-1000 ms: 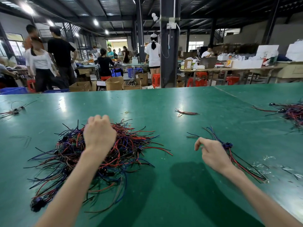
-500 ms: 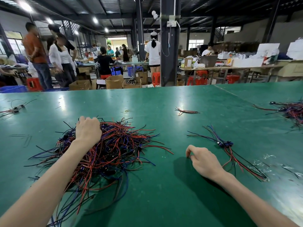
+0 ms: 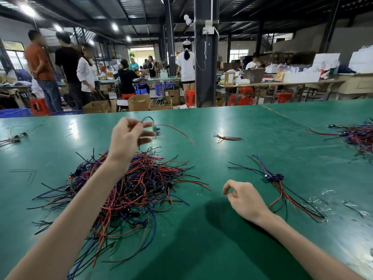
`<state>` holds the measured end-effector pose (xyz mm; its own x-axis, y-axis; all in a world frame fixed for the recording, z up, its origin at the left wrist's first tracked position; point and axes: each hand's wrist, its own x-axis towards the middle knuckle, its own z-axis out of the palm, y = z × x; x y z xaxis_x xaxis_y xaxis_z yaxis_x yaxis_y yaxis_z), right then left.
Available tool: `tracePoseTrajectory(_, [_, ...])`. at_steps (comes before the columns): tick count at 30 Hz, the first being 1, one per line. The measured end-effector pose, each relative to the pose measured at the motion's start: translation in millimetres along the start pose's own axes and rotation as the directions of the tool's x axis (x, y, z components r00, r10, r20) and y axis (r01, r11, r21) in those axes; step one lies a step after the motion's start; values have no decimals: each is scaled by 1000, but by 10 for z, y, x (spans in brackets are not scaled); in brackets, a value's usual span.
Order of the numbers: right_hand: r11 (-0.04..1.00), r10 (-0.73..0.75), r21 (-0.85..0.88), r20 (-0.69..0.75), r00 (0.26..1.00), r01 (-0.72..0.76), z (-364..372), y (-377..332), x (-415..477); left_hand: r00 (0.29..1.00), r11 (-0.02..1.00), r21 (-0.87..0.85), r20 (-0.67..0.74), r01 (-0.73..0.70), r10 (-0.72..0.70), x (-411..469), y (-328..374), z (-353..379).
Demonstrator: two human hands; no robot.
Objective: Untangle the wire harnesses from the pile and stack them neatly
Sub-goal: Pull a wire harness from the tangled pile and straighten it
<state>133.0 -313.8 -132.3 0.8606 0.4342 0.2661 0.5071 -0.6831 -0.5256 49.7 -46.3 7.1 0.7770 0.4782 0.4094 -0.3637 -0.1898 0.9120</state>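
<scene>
Green tabletop (image 3: 201, 253), glossy, seam at right. Dark pillar (image 3: 205, 73) behind far edge, socket box (image 3: 209, 30) mounted high. Open cardboard boxes (image 3: 139, 102) on floor near red stools (image 3: 190, 99). Blue crate (image 3: 14, 113) far left. People (image 3: 68, 63) standing left background. Ceiling lights (image 3: 27, 10) lit.

Green-matted work table (image 3: 222, 249), seam running across the far right. At left centre, large tangled pile (image 3: 131, 188) of red, blue and black wire harnesses. Right of it, apart, small aligned stack (image 3: 276, 178) of harnesses. Farther back, small loose bundle (image 3: 228, 137). Far left, another bundle (image 3: 14, 138). At right edge, second heap (image 3: 357, 136). Clear plastic scraps (image 3: 327, 201) near the stack.
</scene>
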Motion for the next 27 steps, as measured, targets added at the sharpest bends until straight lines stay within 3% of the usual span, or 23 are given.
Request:
tracePoseTrajectory(3, [942,-51,335,50,997,32,-4,-165,-53,978,968,-202,172,150,-115,-274,-46,209])
tracePoseTrajectory(8, [608,-48,783,197,979,-128,-62,-409,-114,909,827,-417,337,376,-244,-644,-342,523])
tracePoseTrajectory(12, [351,-29,889,323,946,-293,-111,-490,-135,870,786,-417,395,456,-295,-772,-576,598])
tracePoseTrajectory(17, [78,5,875,479,878,-478,-164,-451,-95,784,813,-272,534,514,-317,-904,-714,553])
tracePoseTrajectory(22, [23,60,843,536,842,-538,-199,-429,-88,631,835,-111,710,539,-313,-989,-722,500])
tracePoseTrajectory(27, [56,38,855,514,857,-515,-161,-451,-111,600,843,-75,736,533,-314,-1069,-741,542])
